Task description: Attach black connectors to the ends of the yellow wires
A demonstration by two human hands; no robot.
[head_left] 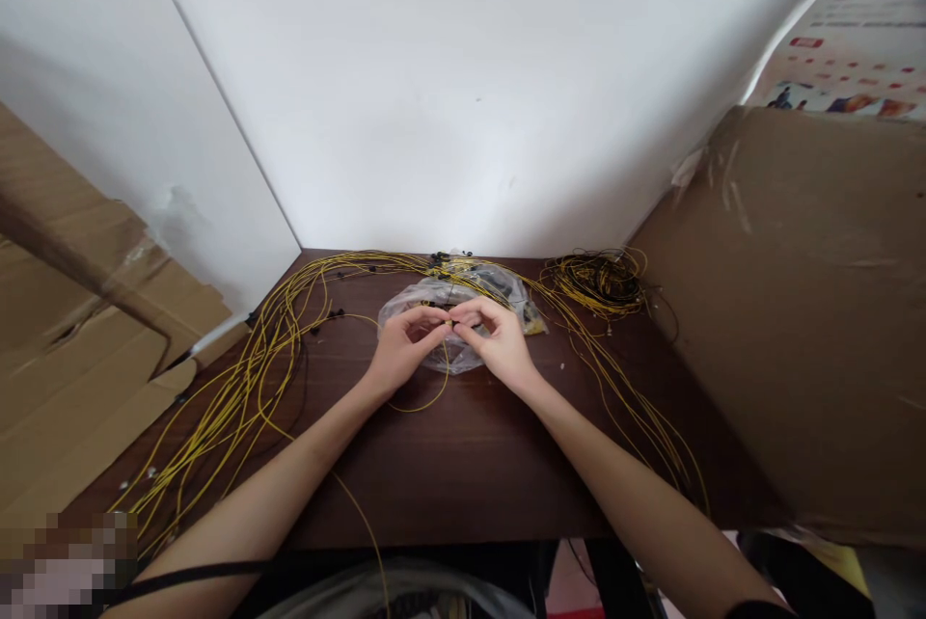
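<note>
My left hand [405, 349] and my right hand [499, 339] meet fingertip to fingertip over the middle of the table. The left thumb and forefinger pinch the end of a thin yellow cable [426, 405], which loops down below the fingers. Between the right fingertips is a small dark piece at that cable end; its exact shape is too small to make out. Just behind and beneath both hands lies a clear plastic bag [463, 361] with small parts in it. Several black-tipped cable ends [441, 259] lie behind the bag.
A long bundle of yellow cables [279, 310] sweeps over the left of the brown table [463, 474]. More yellow cables [614, 370] run down the right. A yellow-and-black coil [597, 283] sits at back right. Cardboard [796, 310] flanks the right side, and a white wall [463, 118] stands behind.
</note>
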